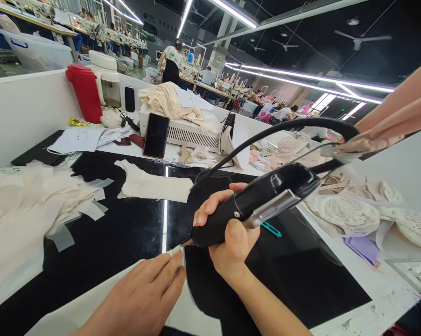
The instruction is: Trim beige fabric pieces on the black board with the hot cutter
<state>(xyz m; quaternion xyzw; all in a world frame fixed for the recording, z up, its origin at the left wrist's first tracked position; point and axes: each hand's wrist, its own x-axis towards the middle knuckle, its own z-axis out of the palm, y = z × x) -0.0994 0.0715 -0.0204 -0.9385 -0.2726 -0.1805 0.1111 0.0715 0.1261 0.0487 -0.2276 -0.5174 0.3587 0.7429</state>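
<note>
My right hand [233,238] is wrapped round a black corded hand tool [245,200] with a silver lever along its side, the thumb near the lever's lower end. The tool tilts down to the left, and its narrow metal tip meets the edge of a white fabric piece [199,310]. My left hand [143,289] lies flat on that fabric, fingers stretched out, its fingertips close beside the tip. Beneath is a glossy black work surface [126,233]. Behind the hands lies a small cream fabric piece [154,184]. Part of a teal thread snipper-like object [271,229] shows beyond the tool.
Layered cream fabric pieces [17,210] are heaped at the left. A phone [156,134] leans against a white vented box [185,128]. The tool's black cable [266,133] arches across the right. Lace pieces [347,214] lie there too. A blurred forearm-like shape [399,107] enters upper right.
</note>
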